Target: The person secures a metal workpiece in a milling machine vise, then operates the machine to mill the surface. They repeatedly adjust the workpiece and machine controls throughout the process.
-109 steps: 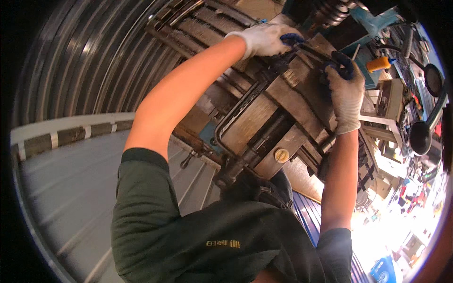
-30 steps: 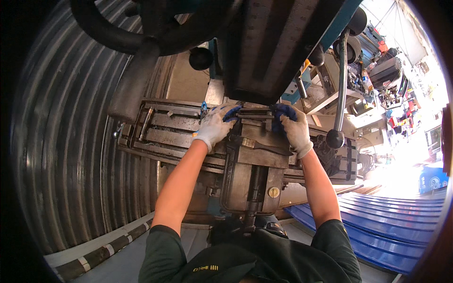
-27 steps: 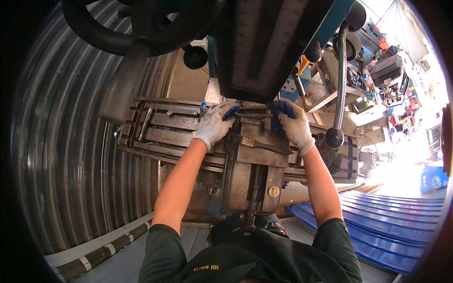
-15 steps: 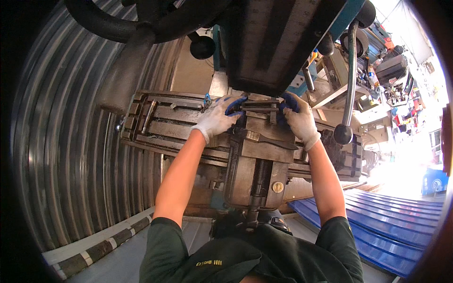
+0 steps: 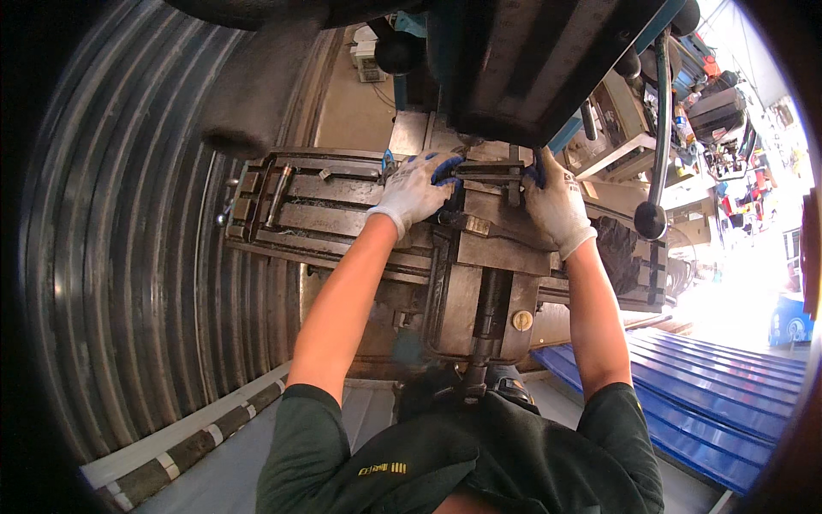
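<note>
Both my hands wear white gloves with blue palms and reach over a metal machine vise (image 5: 505, 250) on a machine table. My left hand (image 5: 419, 190) is closed, thumb and fingers round the left end of a narrow metal bar (image 5: 486, 176) at the vise's far side. My right hand (image 5: 558, 204) is curled at the bar's right end, beside a short upright metal piece (image 5: 514, 176). Its fingertips are partly hidden, and what they grip is unclear. Nearer me, a flat dark tool (image 5: 514, 236) with a light band lies across the vise.
The dark machine head (image 5: 522, 77) hangs just beyond my hands. A ball-ended lever (image 5: 651, 220) is at the right. On the slotted table (image 5: 330, 218) lie a metal rod (image 5: 279, 195) and small chips. Corrugated sheeting (image 5: 128, 240) stands left; blue panels (image 5: 685, 385) lie at lower right.
The view has shifted, so the machine sits slightly higher and further right. My right thumb and fingers have drawn closer together; my left hand stays at the bar's left end.
</note>
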Demonstrator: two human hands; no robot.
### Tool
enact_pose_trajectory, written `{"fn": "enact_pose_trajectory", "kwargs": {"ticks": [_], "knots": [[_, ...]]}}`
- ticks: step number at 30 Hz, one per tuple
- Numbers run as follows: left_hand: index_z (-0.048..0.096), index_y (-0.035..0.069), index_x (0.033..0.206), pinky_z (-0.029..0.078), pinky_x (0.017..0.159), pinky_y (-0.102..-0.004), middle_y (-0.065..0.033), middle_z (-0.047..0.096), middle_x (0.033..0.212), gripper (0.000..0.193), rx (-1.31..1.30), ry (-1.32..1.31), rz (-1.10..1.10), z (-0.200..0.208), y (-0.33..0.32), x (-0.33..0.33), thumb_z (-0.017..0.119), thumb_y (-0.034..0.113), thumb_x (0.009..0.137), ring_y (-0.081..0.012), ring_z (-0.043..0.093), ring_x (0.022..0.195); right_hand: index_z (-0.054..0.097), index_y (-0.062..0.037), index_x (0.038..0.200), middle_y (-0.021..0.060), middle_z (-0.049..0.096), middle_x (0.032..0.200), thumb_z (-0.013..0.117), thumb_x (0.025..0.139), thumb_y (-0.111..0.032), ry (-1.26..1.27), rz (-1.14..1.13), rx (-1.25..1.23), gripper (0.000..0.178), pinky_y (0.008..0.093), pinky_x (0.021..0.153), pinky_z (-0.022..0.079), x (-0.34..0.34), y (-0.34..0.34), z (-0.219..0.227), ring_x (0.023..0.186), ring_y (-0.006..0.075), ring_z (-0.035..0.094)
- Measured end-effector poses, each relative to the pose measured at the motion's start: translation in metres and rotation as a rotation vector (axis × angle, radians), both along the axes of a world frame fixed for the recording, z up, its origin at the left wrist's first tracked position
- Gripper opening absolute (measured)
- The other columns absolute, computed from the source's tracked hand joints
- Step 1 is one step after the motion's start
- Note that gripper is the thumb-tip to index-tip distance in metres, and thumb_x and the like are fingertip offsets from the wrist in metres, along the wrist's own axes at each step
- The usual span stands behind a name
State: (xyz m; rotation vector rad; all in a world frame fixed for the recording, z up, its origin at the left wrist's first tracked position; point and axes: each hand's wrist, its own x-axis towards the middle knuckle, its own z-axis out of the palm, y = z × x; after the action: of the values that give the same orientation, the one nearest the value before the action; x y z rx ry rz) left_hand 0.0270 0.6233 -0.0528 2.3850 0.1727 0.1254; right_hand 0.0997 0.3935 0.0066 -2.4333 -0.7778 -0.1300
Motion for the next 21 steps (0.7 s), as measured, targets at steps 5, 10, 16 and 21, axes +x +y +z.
{"fn": "enact_pose_trajectory", "kwargs": {"ticks": [5,10,16,21], "knots": [[0.054,0.025,0.136,0.036,0.111,-0.0422,-0.0122,0.05,0.141,0.051,0.041,0.032,0.007,0.005,0.0,0.0,0.061,0.039,0.088,-0.0354,0.044,0.131,0.038,-0.009,0.147,0.0266,0.06,0.123,0.06,0.086,-0.009,0.203,-0.138,0.168,0.065,0.0414,0.096,0.047,-0.01,0.007,0.011,0.113,0.0382,0.06],[0.05,0.029,0.139,0.035,0.112,-0.0439,-0.012,0.048,0.143,0.05,0.075,0.019,-0.042,0.004,0.002,-0.003,0.055,0.045,0.092,-0.0363,0.044,0.132,0.043,0.0006,0.142,0.0217,0.065,0.114,0.063,0.084,-0.01,0.112,-0.148,0.199,0.062,0.0341,0.093,0.047,-0.011,0.006,0.0,0.105,0.0269,0.063],[0.042,0.031,0.146,0.035,0.112,-0.0434,-0.0138,0.042,0.147,0.055,0.073,0.042,-0.074,0.002,0.002,-0.003,0.054,0.044,0.094,-0.0364,0.041,0.134,0.044,-0.002,0.142,0.019,0.063,0.119,0.059,0.085,-0.005,0.23,-0.146,0.27,0.06,0.0317,0.093,0.047,-0.007,0.005,-0.006,0.102,0.021,0.06],[0.047,0.025,0.142,0.036,0.112,-0.0424,-0.0137,0.044,0.145,0.055,0.063,0.047,-0.08,-0.002,0.004,0.0,0.06,0.037,0.09,-0.0356,0.042,0.134,0.047,-0.005,0.141,0.0179,0.063,0.121,0.059,0.084,-0.003,0.141,-0.102,0.225,0.059,0.0317,0.092,0.047,-0.005,0.004,-0.007,0.1,0.0213,0.061]]}}
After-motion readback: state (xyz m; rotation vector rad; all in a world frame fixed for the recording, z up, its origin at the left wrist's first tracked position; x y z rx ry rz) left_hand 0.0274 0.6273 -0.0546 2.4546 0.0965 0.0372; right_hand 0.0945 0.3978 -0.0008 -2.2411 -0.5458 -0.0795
